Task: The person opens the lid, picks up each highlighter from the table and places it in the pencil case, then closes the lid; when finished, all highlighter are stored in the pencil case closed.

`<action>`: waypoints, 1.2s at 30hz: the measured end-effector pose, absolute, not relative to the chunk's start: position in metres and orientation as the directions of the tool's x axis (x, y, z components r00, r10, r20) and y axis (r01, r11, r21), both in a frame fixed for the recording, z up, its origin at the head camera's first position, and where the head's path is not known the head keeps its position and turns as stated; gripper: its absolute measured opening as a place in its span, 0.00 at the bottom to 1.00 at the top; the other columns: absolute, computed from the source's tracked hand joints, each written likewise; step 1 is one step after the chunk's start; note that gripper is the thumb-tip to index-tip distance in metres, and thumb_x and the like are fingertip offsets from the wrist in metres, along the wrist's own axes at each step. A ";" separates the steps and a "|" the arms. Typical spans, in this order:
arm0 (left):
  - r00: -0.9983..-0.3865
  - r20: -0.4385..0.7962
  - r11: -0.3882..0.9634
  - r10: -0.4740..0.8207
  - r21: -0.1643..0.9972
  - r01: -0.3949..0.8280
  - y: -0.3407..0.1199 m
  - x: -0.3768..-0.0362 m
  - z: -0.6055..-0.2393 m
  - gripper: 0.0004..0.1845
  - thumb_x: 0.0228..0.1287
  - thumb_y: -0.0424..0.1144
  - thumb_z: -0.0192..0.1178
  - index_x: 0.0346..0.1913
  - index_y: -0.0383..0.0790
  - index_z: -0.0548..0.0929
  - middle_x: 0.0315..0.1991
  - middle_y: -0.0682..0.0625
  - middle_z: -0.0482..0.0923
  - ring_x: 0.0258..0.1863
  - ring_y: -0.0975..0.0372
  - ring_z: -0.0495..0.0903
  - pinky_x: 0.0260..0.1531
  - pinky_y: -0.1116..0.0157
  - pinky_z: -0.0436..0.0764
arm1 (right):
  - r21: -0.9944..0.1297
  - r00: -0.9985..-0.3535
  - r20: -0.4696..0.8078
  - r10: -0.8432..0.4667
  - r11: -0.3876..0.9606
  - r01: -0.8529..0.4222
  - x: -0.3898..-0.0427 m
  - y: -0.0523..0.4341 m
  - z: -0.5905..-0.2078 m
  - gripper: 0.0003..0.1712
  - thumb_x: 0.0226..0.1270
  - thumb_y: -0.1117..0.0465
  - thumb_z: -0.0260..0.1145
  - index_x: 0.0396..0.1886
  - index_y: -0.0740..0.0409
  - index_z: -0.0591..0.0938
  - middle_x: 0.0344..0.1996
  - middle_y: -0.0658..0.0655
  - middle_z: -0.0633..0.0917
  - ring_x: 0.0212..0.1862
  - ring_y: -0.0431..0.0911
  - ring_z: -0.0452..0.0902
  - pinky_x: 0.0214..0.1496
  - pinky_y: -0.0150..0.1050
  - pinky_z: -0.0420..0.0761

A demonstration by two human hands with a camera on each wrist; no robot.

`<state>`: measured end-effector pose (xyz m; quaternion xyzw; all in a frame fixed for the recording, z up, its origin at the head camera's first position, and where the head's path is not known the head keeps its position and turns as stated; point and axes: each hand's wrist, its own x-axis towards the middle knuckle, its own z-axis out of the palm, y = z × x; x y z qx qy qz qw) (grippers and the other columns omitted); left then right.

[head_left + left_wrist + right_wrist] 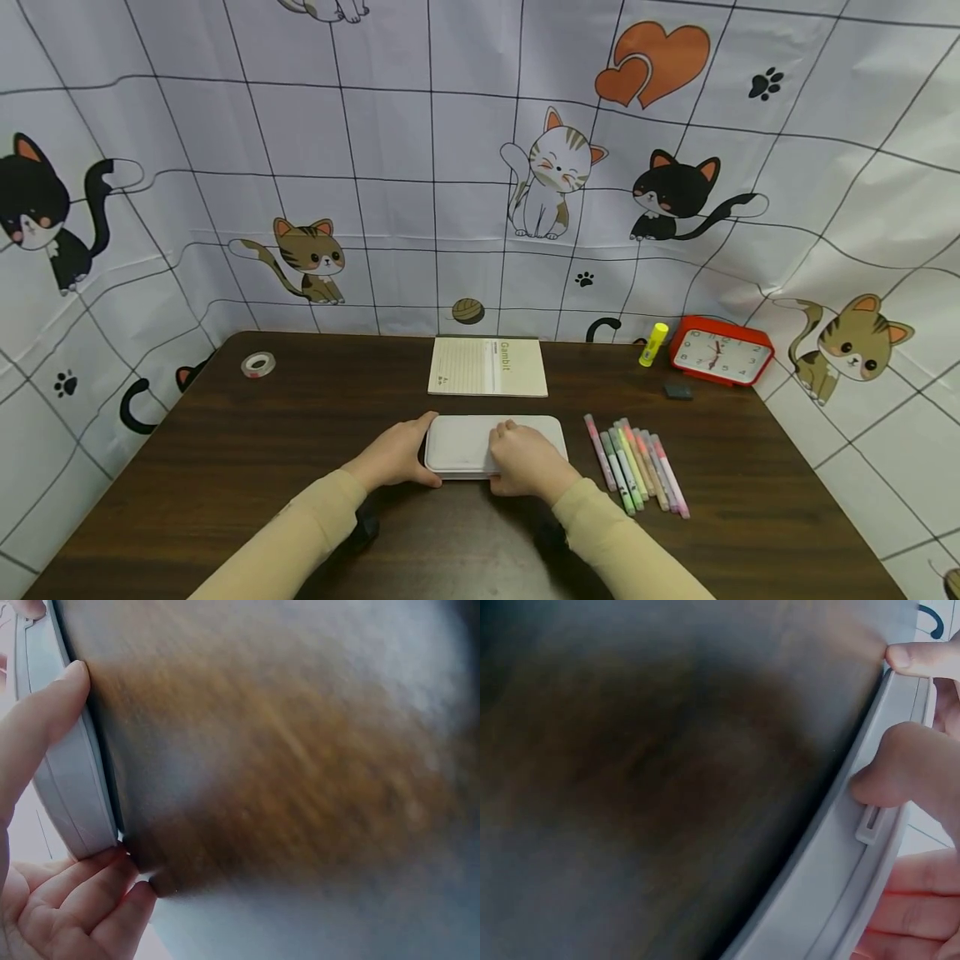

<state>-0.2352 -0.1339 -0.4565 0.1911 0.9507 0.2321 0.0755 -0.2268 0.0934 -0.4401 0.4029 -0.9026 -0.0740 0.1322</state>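
- White case [463,444] lies flat on the dark desk [262,450], near the front edge at the middle, straight ahead of the person at 12 o'clock.
- Left hand [396,454] wraps the case's left end, at 9 o'clock of it; in the left wrist view the thumb [41,720] presses the side wall of the case [71,787] while the curled fingers [90,900] hook its lower corner. It is grasping the case.
- Right hand [525,458] covers the lid toward 4 o'clock of the case; the right wrist view shows the thumb [896,769] set against the small latch [870,825] on the front rim of the case [832,892], with the other fingers bent over the lid. It too is grasping the case.
- To work the latch well, I judge the left hand should pin the base flat while the right thumb pushes squarely on the tab, so the case neither slides nor tips.
- Lift the lid evenly; twisting one corner could strain the hinge.
- A row of coloured markers [637,471] lies just beside the case at 3 o'clock; keep the right sleeve from sweeping them.
- A notebook [487,367] lies at 12 o'clock beyond the case, apart from it.
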 end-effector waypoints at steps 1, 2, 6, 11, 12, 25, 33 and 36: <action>-0.916 -0.056 0.819 0.397 0.472 0.327 -0.134 -0.235 -0.457 0.56 0.36 0.48 0.80 0.68 0.29 0.62 0.57 0.37 0.75 0.54 0.50 0.77 0.53 0.55 0.75 | 0.246 -0.636 0.182 -0.750 0.661 -0.709 -0.227 0.093 -0.440 0.24 0.40 0.49 0.73 0.29 0.63 0.80 0.25 0.54 0.80 0.29 0.44 0.76 0.30 0.36 0.80; -0.917 -0.056 0.819 0.396 0.474 0.324 -0.133 -0.236 -0.457 0.56 0.35 0.48 0.80 0.68 0.29 0.62 0.57 0.37 0.75 0.53 0.50 0.77 0.53 0.55 0.75 | 0.249 -0.631 0.185 -0.753 0.657 -0.711 -0.227 0.094 -0.440 0.23 0.39 0.49 0.73 0.28 0.63 0.80 0.24 0.54 0.79 0.28 0.43 0.76 0.30 0.36 0.80; -0.920 -0.057 0.818 0.387 0.482 0.314 -0.132 -0.236 -0.457 0.56 0.34 0.47 0.81 0.68 0.29 0.62 0.56 0.37 0.76 0.52 0.50 0.78 0.52 0.55 0.75 | 0.246 -0.622 0.192 -0.759 0.651 -0.719 -0.227 0.094 -0.439 0.22 0.39 0.48 0.73 0.26 0.61 0.79 0.22 0.52 0.78 0.26 0.42 0.74 0.29 0.35 0.79; -0.926 -0.070 0.822 0.372 0.488 0.293 -0.132 -0.235 -0.457 0.57 0.35 0.47 0.80 0.68 0.29 0.61 0.57 0.36 0.74 0.54 0.49 0.76 0.54 0.54 0.74 | 0.197 -0.631 0.188 -0.753 0.658 -0.727 -0.228 0.098 -0.438 0.23 0.43 0.47 0.74 0.30 0.61 0.80 0.27 0.53 0.81 0.30 0.43 0.77 0.33 0.36 0.80; -0.926 -0.074 0.823 0.370 0.490 0.289 -0.132 -0.235 -0.457 0.57 0.35 0.47 0.80 0.69 0.29 0.60 0.58 0.35 0.74 0.55 0.48 0.76 0.54 0.54 0.74 | 0.183 -0.632 0.191 -0.751 0.660 -0.729 -0.228 0.099 -0.439 0.23 0.44 0.47 0.74 0.32 0.61 0.81 0.29 0.53 0.82 0.31 0.44 0.78 0.34 0.36 0.80; -0.927 -0.105 0.820 0.359 0.511 0.259 -0.134 -0.235 -0.458 0.60 0.35 0.48 0.80 0.71 0.30 0.58 0.60 0.35 0.72 0.58 0.46 0.74 0.57 0.52 0.72 | 0.026 -0.660 0.235 -0.714 0.684 -0.729 -0.229 0.109 -0.434 0.17 0.48 0.49 0.73 0.29 0.55 0.79 0.25 0.49 0.80 0.22 0.40 0.73 0.26 0.36 0.75; -0.927 -0.121 0.815 0.356 0.525 0.244 -0.135 -0.235 -0.458 0.61 0.37 0.49 0.79 0.72 0.31 0.55 0.62 0.35 0.70 0.59 0.47 0.73 0.57 0.52 0.72 | -0.047 -0.651 0.276 -0.707 0.667 -0.744 -0.230 0.114 -0.431 0.14 0.53 0.50 0.72 0.26 0.54 0.78 0.17 0.43 0.69 0.19 0.35 0.59 0.20 0.30 0.61; -0.927 -0.116 0.810 0.355 0.534 0.243 -0.135 -0.235 -0.458 0.61 0.37 0.49 0.79 0.72 0.31 0.55 0.62 0.35 0.70 0.60 0.47 0.72 0.58 0.52 0.72 | -0.041 -0.641 0.304 -0.704 0.663 -0.748 -0.230 0.116 -0.429 0.14 0.54 0.50 0.72 0.28 0.55 0.81 0.18 0.42 0.70 0.19 0.35 0.59 0.21 0.29 0.61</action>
